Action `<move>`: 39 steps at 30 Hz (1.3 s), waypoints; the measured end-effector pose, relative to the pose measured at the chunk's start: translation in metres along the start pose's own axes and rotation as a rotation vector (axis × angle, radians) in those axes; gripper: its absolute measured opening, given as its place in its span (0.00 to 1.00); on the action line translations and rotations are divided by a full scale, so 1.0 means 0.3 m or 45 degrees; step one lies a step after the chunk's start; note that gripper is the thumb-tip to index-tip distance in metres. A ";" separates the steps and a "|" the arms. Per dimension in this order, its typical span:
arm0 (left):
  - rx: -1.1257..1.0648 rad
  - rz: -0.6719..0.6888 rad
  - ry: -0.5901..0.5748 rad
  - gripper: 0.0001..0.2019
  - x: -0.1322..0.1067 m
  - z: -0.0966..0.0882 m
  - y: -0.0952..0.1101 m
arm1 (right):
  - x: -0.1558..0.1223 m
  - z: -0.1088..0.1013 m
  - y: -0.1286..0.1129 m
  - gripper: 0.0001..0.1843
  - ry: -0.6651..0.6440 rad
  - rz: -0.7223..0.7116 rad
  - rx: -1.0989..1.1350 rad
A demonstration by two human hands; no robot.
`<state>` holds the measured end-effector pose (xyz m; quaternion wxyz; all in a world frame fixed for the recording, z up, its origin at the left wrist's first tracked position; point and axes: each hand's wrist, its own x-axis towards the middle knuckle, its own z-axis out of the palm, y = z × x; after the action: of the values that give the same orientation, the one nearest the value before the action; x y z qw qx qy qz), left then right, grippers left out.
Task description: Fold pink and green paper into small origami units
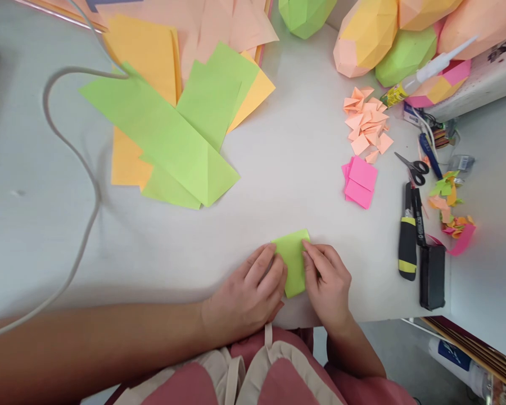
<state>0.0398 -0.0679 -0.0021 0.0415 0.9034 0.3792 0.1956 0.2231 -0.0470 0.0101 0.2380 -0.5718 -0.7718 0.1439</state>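
A small green paper piece (294,264) lies near the table's front edge, between my two hands. My left hand (253,281) rests on the table with its fingers bent, their tips touching the paper's left side. On the other side, my right hand (326,275) pinches the paper's right edge between thumb and forefinger. The paper looks folded, though the fingers cover parts of its edges. Farther right sits a stack of pink paper squares (361,183). Behind it is a heap of small folded peach paper pieces (366,122).
Green paper sheets (164,135) overlap orange ones (143,53) at the back left. A white cable (93,185) curves along the left. Scissors (413,167), a utility knife (407,242) and a black box (432,277) lie right. Faceted paper shapes (365,36) and a glue bottle (421,76) stand back right.
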 end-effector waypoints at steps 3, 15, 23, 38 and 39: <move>-0.007 0.003 0.014 0.18 0.001 0.000 0.000 | 0.001 0.000 -0.001 0.17 -0.005 -0.002 0.012; -0.019 0.011 -0.003 0.19 0.000 0.003 -0.001 | -0.001 -0.001 0.003 0.18 -0.013 -0.011 0.008; -0.009 0.014 0.024 0.18 0.001 0.000 -0.001 | 0.001 -0.002 -0.002 0.18 -0.017 -0.015 -0.006; -0.015 0.011 -0.007 0.18 0.001 0.004 0.000 | 0.012 -0.004 -0.012 0.17 -0.028 0.002 -0.053; -0.011 0.012 -0.002 0.18 0.003 0.003 0.000 | 0.013 -0.004 -0.013 0.17 -0.028 0.000 -0.057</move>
<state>0.0407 -0.0672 -0.0028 0.0449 0.9052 0.3740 0.1966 0.2198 -0.0445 0.0139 0.2166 -0.5754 -0.7774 0.1329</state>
